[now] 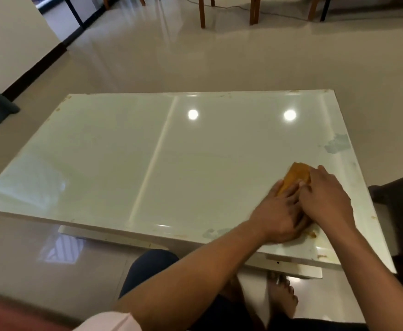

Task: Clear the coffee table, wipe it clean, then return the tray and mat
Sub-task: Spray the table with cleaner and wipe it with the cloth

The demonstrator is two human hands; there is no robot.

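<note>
Glossy and cleared, the white table [162, 149] is getting wiped: both hands, left [277, 216] and right [327, 197], are lying flat, fingers straight, pressing an orange cloth [296, 174] at its near right corner, so sweeping leftward probably comes next.

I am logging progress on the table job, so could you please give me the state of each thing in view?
Coffee table: cleared, glossy top, brown marks along the near right edge, a worn patch by the right edge.
Orange cloth: folded, flat on the table under both hands.
Left hand: fingers straight, pressing the cloth.
Right hand: fingers straight, pressing the cloth.
</note>
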